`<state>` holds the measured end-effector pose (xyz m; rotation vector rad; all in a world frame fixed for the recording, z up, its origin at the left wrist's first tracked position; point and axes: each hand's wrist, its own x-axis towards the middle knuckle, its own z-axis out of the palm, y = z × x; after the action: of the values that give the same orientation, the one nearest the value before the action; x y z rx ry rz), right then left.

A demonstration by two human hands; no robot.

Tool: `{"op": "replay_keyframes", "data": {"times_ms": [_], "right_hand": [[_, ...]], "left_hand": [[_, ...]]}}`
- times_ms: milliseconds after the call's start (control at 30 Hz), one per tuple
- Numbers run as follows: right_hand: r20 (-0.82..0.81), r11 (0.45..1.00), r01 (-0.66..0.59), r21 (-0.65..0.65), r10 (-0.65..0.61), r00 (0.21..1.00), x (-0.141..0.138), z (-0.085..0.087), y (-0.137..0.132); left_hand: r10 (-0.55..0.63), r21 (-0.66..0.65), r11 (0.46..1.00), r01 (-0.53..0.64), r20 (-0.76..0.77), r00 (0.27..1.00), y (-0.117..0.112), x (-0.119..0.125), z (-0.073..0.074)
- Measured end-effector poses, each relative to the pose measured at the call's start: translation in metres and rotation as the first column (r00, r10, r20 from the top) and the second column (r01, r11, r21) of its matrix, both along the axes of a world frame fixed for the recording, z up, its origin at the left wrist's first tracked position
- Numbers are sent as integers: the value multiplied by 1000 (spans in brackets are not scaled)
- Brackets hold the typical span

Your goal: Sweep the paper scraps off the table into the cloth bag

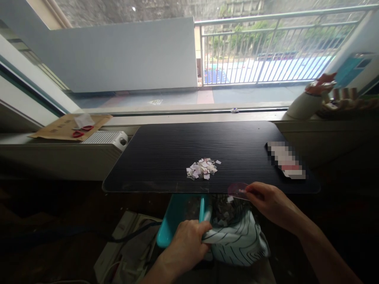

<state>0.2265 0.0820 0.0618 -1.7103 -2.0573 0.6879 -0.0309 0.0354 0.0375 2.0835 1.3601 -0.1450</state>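
Note:
My right hand (268, 200) pinches a thin, see-through pinkish piece of plastic (236, 190) with a rounded end, held at the table's front edge above an open cloth bag (239, 252). The bag is pale with dark wavy lines, and paper scraps lie inside it. A white scrap (230, 199) shows just below the plastic. My left hand (189, 238) is closed around the bag's left rim, close to a teal plastic bin (166, 228). On the dark table (166, 146) sits a small heap of cut paper and clear film pieces (203, 169).
A phone-like object (286, 159), partly blurred out, lies at the table's right. Red-handled scissors (78, 134) rest on a brown envelope (56, 126) on the left sill. A white radiator (106, 138) adjoins the table. A pale vase (304, 104) stands on the right sill.

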Motion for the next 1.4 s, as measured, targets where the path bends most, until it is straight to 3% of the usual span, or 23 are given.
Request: {"op": "replay_keyframes", "data": {"times_ms": [200, 300, 567, 667, 833, 1133, 1400], "right_hand": [[-66, 995, 86, 45, -83, 994, 11, -4, -5], [-90, 997, 57, 42, -53, 995, 7, -4, 0], [-220, 990, 27, 139, 5, 975, -47, -15, 57], [-178, 990, 45, 130, -21, 984, -48, -20, 68], [-119, 969, 187, 163, -169, 978, -25, -24, 62], [-143, 993, 18, 118, -1, 990, -47, -20, 53], [-128, 984, 140, 109, -125, 984, -17, -22, 33]], "left_hand": [[-13, -8, 1000, 13, -1, 1000, 1, 3, -1], [-9, -3, 1000, 9, 2, 1000, -1, 2, -2], [9, 16, 1000, -9, -48, 999, -5, 0, -5], [21, 9, 1000, -21, -45, 999, -8, -4, -7], [39, 14, 999, -39, 8, 999, -9, -8, -10], [18, 12, 1000, -18, 0, 1000, -5, -3, -8], [34, -16, 999, -33, 49, 998, -8, -7, -10]]}}
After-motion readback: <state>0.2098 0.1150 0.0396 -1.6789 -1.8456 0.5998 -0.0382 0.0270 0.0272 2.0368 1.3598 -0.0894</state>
